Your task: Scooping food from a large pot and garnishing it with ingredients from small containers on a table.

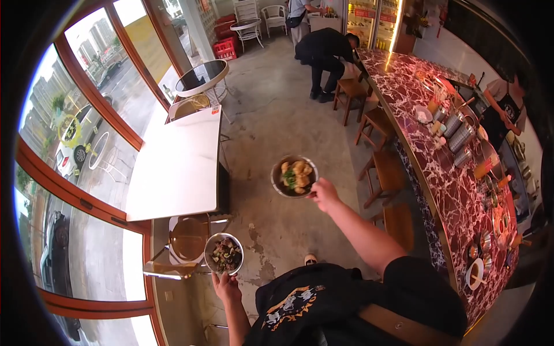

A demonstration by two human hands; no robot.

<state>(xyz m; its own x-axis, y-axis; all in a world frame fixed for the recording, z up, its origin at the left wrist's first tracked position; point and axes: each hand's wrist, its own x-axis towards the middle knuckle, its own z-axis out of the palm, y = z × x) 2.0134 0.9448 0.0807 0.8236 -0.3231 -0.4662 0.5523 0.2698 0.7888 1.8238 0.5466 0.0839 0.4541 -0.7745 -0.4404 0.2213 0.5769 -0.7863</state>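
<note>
At the lower left of the head view, my left hand holds a metal bowl from below; dark, chunky food with green bits fills it. My right hand, near the middle, grips the rim of another metal bowl, which carries golden-brown pieces and chopped greens. Both bowls are held above the concrete floor, well apart from each other. The fingertips under the left bowl are partly hidden. A white-topped table lies beyond the left bowl.
Wooden stools line a red marbled counter bearing metal containers. A metal-framed chair stands near my left hand. One person bends beside the counter; another stands behind it. A round table is farther back.
</note>
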